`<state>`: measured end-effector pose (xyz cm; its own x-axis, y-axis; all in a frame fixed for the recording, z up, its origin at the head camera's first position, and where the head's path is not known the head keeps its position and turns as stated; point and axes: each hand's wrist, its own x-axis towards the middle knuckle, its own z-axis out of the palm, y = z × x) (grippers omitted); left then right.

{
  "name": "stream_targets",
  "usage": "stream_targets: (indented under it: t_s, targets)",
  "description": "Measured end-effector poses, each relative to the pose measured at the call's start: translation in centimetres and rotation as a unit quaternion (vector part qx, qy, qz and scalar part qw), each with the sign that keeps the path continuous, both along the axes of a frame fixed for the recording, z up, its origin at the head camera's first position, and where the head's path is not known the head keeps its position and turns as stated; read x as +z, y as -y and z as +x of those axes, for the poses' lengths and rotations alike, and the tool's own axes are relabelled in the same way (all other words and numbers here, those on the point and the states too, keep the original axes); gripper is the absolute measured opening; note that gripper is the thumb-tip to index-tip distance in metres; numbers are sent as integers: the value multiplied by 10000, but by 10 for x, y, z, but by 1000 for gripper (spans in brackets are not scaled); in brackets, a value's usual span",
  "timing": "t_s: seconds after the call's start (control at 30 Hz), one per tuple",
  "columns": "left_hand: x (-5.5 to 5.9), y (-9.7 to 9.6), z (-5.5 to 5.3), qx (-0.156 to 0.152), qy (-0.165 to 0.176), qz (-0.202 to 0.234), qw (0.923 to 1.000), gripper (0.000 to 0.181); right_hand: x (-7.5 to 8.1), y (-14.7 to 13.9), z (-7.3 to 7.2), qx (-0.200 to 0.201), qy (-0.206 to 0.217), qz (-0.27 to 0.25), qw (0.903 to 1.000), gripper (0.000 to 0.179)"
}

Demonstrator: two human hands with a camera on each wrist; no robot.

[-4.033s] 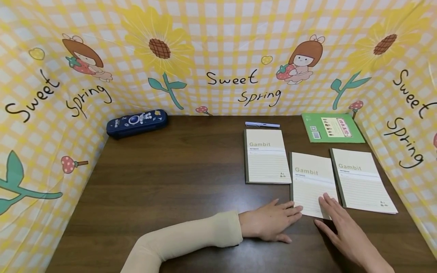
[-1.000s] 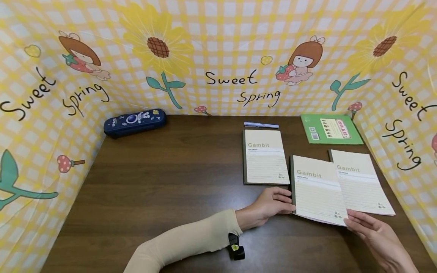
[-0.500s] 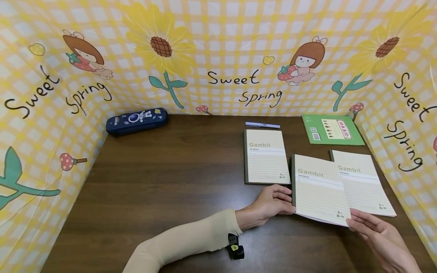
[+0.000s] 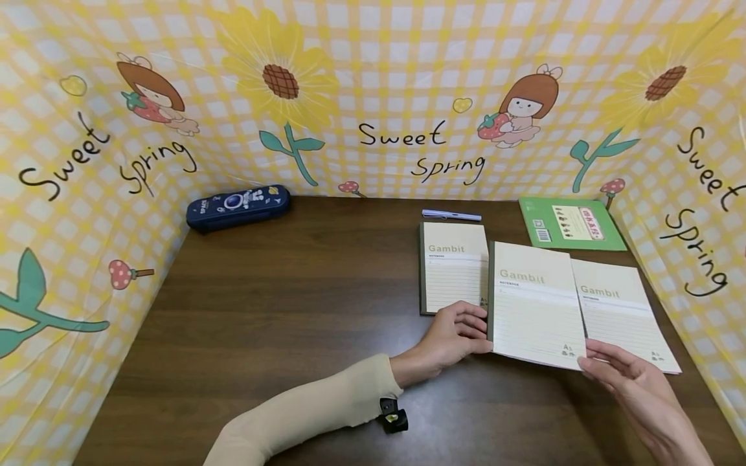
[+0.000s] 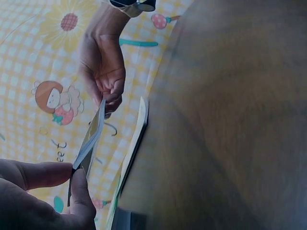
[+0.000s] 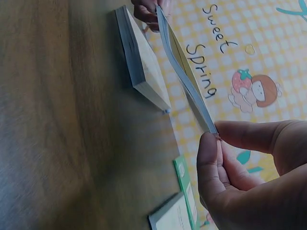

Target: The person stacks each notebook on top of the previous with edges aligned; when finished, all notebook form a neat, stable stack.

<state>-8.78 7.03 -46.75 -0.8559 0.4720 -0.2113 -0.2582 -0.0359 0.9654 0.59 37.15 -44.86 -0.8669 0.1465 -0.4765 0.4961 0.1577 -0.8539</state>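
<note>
A cream Gambit notebook (image 4: 536, 310) with a dark spine is held up off the table between both hands. My left hand (image 4: 445, 340) pinches its spine side near the lower corner; my right hand (image 4: 638, 382) pinches the lower right corner. In the left wrist view the notebook (image 5: 93, 136) appears edge-on between thumb and fingers, its pages slightly bowed. The right wrist view shows the same edge, with the right thumb and fingers (image 6: 208, 158) on its corner. A second notebook (image 4: 451, 272) lies behind on the left, partly covered. A third notebook (image 4: 620, 310) lies at the right, also partly covered.
On the dark wooden table (image 4: 262, 310), a blue pencil case (image 4: 239, 207) lies at the back left. A light blue pen (image 4: 451, 215) lies behind the left notebook. At the back right is a green book (image 4: 574, 223). Checked cloth (image 4: 384, 77) walls the back and sides.
Four seconds ago the middle notebook lay flat with both hands flat near it. Both hands then gripped its lower corners, and in the last half second they raised it and shifted it slightly left.
</note>
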Motion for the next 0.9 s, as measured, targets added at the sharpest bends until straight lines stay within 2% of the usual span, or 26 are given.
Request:
stream_targets:
  t_s: [0.23,0.37,0.53,0.6,0.83,0.9]
  targets:
    - [-2,16,-10,265,-176,-178,9993,47,1,21,-23,77,-666,231,9975,22]
    - [-2,28,-17,356,-290,-267,9986,47,0,34,-37,194,-873,420,9951,23]
    - [-4,40,-26,496,-463,-375,9970,48,-3,48,-53,253,-1106,390,9928,26]
    - [-5,45,-28,537,-503,-480,9961,48,-3,53,-59,314,-1176,373,9919,28]
    - [-5,62,-37,758,-553,-716,9930,49,-7,71,-76,767,-1240,1179,9823,52]
    - [-6,66,-40,815,-594,-802,9917,48,-9,75,-81,787,-1227,1157,9825,54]
